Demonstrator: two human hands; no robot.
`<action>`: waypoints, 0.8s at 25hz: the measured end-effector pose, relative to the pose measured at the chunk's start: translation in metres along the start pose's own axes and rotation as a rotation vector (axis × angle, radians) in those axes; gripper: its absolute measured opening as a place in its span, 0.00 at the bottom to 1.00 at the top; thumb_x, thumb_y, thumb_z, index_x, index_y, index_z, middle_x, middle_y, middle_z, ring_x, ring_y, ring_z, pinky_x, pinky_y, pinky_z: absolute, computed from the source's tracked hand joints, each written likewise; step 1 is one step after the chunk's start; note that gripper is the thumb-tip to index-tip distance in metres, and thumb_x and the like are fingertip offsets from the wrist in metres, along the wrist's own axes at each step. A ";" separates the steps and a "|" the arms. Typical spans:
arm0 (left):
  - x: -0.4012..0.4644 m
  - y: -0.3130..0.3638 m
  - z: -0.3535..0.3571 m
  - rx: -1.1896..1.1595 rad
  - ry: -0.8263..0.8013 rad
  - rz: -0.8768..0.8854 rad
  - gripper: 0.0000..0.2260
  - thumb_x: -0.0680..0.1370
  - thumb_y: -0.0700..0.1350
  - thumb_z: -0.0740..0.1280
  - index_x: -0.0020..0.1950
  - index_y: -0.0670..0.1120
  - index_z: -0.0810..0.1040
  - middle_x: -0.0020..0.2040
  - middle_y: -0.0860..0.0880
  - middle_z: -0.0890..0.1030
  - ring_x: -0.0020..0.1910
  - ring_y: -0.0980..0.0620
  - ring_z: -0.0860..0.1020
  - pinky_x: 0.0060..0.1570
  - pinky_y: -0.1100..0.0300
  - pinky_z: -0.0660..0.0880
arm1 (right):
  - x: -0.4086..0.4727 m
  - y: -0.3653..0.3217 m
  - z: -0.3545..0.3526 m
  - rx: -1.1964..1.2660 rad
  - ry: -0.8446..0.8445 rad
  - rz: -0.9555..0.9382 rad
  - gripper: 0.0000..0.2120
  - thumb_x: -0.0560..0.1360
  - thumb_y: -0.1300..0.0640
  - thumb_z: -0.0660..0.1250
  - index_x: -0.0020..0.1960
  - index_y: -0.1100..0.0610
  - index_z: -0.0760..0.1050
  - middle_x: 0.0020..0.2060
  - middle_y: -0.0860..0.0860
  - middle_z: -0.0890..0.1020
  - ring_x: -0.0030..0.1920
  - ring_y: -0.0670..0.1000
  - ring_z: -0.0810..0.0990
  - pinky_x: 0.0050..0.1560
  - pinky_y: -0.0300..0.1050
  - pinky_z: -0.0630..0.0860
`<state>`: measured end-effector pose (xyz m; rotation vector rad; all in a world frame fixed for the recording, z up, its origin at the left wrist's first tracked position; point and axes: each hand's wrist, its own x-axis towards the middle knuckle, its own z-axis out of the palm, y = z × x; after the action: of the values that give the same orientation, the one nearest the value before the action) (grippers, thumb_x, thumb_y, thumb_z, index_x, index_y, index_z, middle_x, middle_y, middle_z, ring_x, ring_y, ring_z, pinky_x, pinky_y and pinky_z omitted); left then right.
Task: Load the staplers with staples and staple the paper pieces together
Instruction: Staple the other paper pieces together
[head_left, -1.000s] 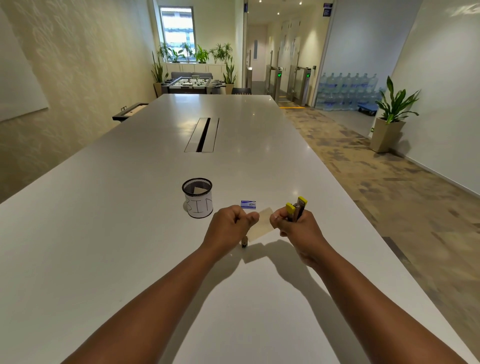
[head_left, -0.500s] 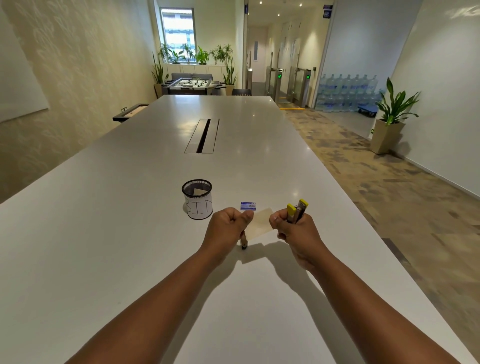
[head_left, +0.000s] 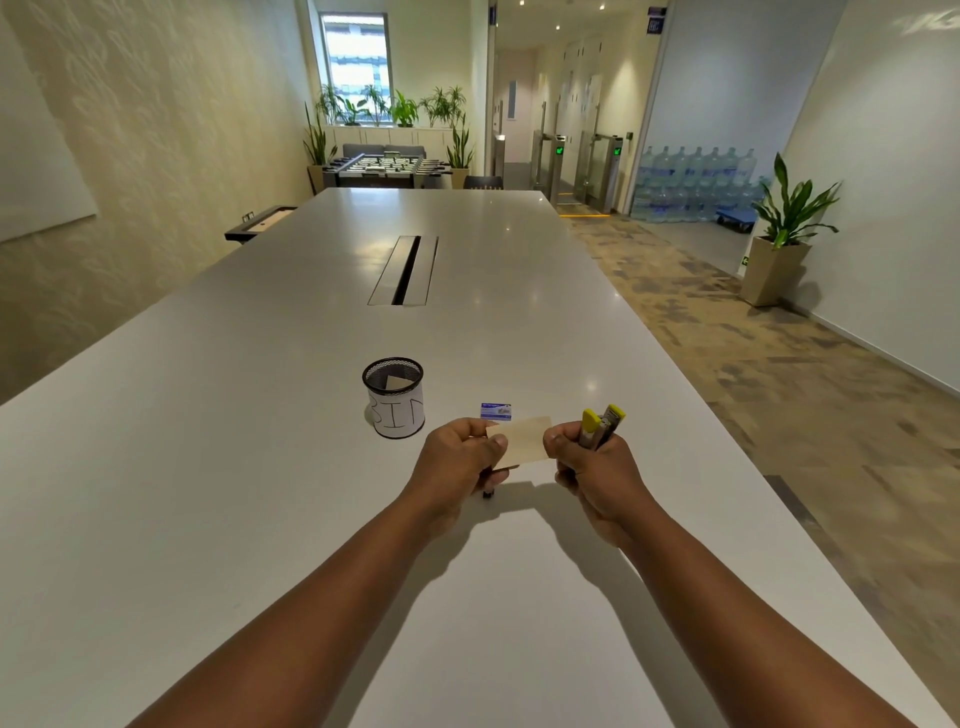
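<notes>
black mesh bin (head_left: 394, 395) and small blue staple box (head_left: 495, 410) beyond; left hand (head_left: 457, 457) and right hand (head_left: 597, 462) pinching beige paper piece (head_left: 522, 441), right also gripping yellow-tipped staplers (head_left: 600, 426), bodies hidden.

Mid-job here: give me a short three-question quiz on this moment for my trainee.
1. True or false: the stapler with yellow ends is in the left hand.
2. Which hands hold the paper piece? A) left only B) right only C) both
3. Fill in: the small blue staple box lies on the table to the right of the mesh cup marked ____.

Key: 1 false, it is in the right hand; 2 C; 3 BIN.
</notes>
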<state>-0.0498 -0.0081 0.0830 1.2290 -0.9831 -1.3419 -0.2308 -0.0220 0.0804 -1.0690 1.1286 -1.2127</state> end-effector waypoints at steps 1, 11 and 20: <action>0.001 0.002 -0.001 -0.012 0.025 0.007 0.04 0.79 0.39 0.70 0.54 0.41 0.80 0.54 0.39 0.85 0.43 0.49 0.86 0.39 0.60 0.81 | 0.000 0.000 -0.001 -0.006 -0.012 -0.002 0.06 0.77 0.63 0.71 0.43 0.55 0.82 0.29 0.47 0.77 0.31 0.48 0.71 0.37 0.44 0.72; 0.005 0.018 -0.010 -0.155 0.134 0.162 0.09 0.79 0.37 0.70 0.55 0.50 0.81 0.49 0.45 0.86 0.47 0.49 0.87 0.40 0.60 0.81 | -0.014 0.008 0.002 0.059 -0.157 0.095 0.26 0.72 0.31 0.67 0.57 0.50 0.74 0.31 0.50 0.69 0.26 0.47 0.63 0.30 0.41 0.58; -0.006 0.013 -0.007 0.067 0.091 0.322 0.11 0.80 0.36 0.68 0.55 0.51 0.82 0.38 0.52 0.82 0.45 0.56 0.84 0.42 0.59 0.82 | -0.020 0.010 0.014 0.109 -0.262 0.049 0.19 0.66 0.43 0.77 0.53 0.52 0.84 0.45 0.50 0.84 0.46 0.50 0.81 0.48 0.49 0.80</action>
<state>-0.0412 -0.0033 0.0962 1.1158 -1.1143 -1.0010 -0.2157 -0.0011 0.0739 -1.0755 0.8723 -1.0492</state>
